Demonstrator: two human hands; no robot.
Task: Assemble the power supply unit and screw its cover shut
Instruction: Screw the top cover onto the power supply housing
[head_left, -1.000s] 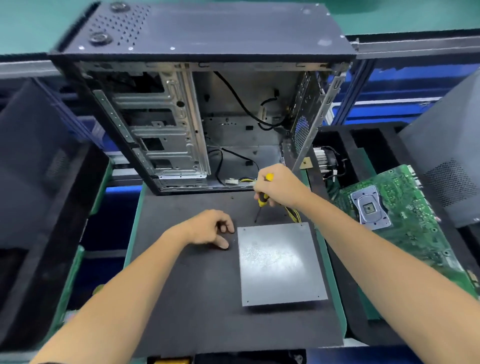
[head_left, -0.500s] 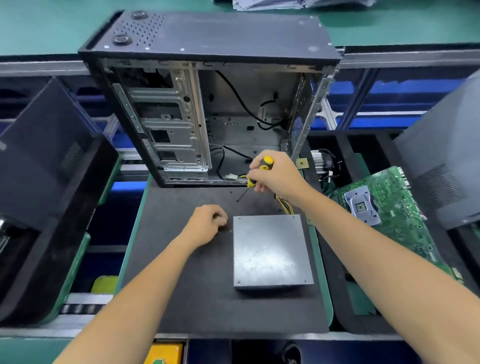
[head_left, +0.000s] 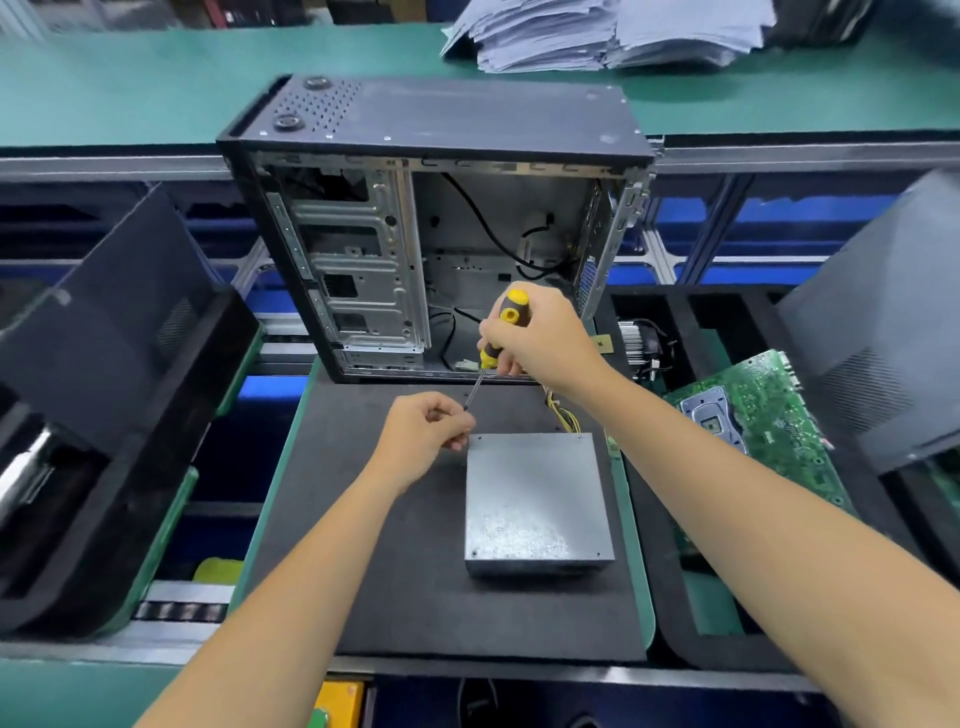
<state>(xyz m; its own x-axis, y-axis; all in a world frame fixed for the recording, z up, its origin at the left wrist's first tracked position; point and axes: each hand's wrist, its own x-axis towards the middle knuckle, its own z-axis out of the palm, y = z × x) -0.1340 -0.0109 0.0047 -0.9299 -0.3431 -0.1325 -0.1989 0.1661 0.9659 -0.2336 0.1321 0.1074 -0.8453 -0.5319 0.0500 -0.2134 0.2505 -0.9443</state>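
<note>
The power supply unit (head_left: 537, 501) sits flat on the black mat (head_left: 363, 571), cover (head_left: 535, 488) on top, its yellow cable bundle (head_left: 563, 418) trailing off the far edge toward the open computer case (head_left: 431, 228). Right hand (head_left: 545, 335) wrapped firmly round the yellow-and-black screwdriver (head_left: 498, 338), shaft angled down and left — and here's the change: a second ago the tip pointed at the mat near the unit's far edge, now it has swung across to meet the left hand (head_left: 426, 434). That left hand has lifted off the mat too and sits just beside the unit's far-left corner, fingers curled in a pinch right at the tip.

My read: a screw is being loaded onto the driver, so the first corner fastening looks imminent. No screw heads are plainly seated in the corner holes, so the closing-up seems barely begun.

Now the trouble spots. Whatever the left fingers pinch is too small to make out — screw or bare tip, I can't tell. The unit's insides are hidden under the cover. Off to the right, a green motherboard (head_left: 763, 415) lies in its tray, partly cut off by the right forearm.
</note>
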